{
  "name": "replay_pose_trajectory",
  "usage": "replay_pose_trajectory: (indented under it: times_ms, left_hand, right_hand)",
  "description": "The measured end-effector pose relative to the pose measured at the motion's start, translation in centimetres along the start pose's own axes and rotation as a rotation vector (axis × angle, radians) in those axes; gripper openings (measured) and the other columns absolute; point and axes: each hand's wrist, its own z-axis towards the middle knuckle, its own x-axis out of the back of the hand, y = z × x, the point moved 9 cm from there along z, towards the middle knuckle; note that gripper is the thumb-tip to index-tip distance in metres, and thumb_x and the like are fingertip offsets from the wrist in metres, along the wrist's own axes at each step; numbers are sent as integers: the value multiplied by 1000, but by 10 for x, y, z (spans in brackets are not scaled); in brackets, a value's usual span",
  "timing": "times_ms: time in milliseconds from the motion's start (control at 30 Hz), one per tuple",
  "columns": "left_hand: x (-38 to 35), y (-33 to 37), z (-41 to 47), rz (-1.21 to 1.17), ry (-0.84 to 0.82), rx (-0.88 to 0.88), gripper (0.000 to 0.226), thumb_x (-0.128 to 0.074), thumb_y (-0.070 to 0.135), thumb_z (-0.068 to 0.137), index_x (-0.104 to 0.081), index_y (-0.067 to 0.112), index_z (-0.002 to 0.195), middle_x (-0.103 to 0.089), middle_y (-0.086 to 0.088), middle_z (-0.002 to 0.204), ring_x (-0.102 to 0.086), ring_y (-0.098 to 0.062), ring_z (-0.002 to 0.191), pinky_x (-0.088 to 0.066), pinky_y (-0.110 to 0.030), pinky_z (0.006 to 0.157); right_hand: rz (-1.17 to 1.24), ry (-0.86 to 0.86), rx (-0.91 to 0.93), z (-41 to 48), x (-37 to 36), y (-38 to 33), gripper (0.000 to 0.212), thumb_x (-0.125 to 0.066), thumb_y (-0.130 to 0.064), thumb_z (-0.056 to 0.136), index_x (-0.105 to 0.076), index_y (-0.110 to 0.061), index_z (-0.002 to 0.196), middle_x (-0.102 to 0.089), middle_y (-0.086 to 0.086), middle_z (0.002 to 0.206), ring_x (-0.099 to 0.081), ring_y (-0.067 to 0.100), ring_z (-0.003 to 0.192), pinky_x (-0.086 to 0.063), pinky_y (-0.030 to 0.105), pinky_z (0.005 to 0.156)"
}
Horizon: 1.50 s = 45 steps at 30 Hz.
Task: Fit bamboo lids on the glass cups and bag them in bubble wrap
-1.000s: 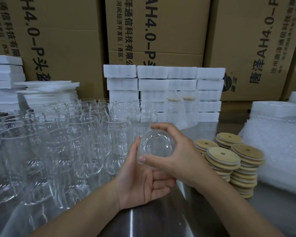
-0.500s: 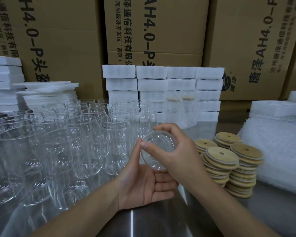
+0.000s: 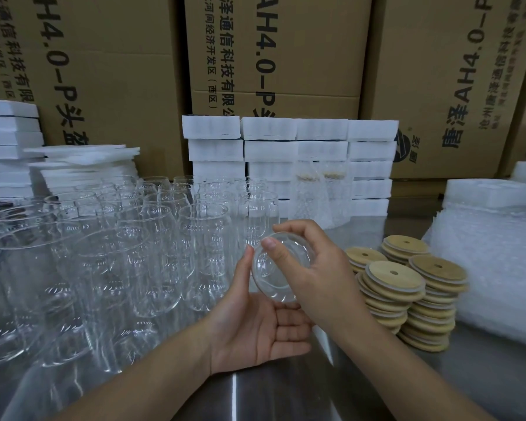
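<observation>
Status: early in the batch, with one unit in hand.

- Right hand (image 3: 319, 268): fingers (image 3: 298, 227) and thumb are curled round one glass cup (image 3: 278, 268). The cup is held clear of the surface (image 3: 286, 390) and tilted so one round end faces the camera. I cannot tell whether that end is the mouth or the base. No lid is on it.
- Left hand (image 3: 255, 329): palm up just under the cup, fingers relaxed and grasping nothing. The thumb tip touches the cup's edge.
- Done, as far as visible: two bagged cups (image 3: 312, 202) stand at the back against the foam blocks (image 3: 271, 129). Each is in bubble film, with a tan band at the top that is probably a fitted lid.
- Left to do: a large group of bare cups (image 3: 152, 238) fills the left of the surface, none lidded.
- Supplies: four stacks of bamboo lids (image 3: 395, 278) stand just right of the right hand. A heap of bubble wrap (image 3: 492, 262) lies beyond them at the far right.

Judgement: the cup in hand has no lid and no bag, and by count most of the work remains. The likely next step is to take a lid from the nearest stack.
</observation>
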Motion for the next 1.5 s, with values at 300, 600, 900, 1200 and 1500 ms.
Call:
replay_pose_trajectory:
  times_ms: [300, 600, 900, 1200, 1500]
  left_hand:
    - [1, -1, 0, 42, 33, 4, 110, -38, 97, 51, -71, -1, 88, -68, -14, 82, -67, -21, 71, -57, -35, 72]
    - [-2, -3, 0, 93, 9, 6, 111, -25, 93, 63, -61, -1, 110, -62, -19, 90, -64, -27, 78, -56, -38, 76]
    - [-4, 5, 2, 118, 49, -92, 78, -32, 72, 83, -66, 11, 116, -61, -15, 110, -61, -26, 97, -44, -45, 97]
    - [0, 26, -4, -20, -13, -309, 63, -52, 63, 85, -57, 17, 128, -70, -10, 111, -71, -24, 94, -59, -41, 72]
    - [-4, 34, -5, 73, -25, -466, 87, -91, 27, 53, -54, 18, 131, -67, -13, 111, -68, -21, 72, -56, -31, 62]
  right_hand:
    - [-33, 11, 51, -1, 0, -6, 36, -49, -62, 75, -61, -37, 97, -66, -21, 97, -58, -7, 94, -44, 8, 76]
    - [-110, 63, 192, -7, 1, -18, 27, -48, -36, 96, -67, -19, 104, -68, -13, 95, -60, -2, 94, -45, 16, 80]
    - [-201, 230, 664, -28, 9, -54, 30, -48, -19, 89, -71, -5, 76, -71, -2, 82, -66, 10, 85, -50, 42, 90]
    - [-195, 207, 788, -37, 3, -60, 26, -54, -11, 86, -64, -4, 109, -66, 4, 113, -59, 13, 114, -45, 32, 101]
    - [-100, 259, 305, -15, 10, -23, 53, -53, -41, 87, -28, -49, 134, -8, -19, 156, -6, -4, 143, -15, 14, 111]
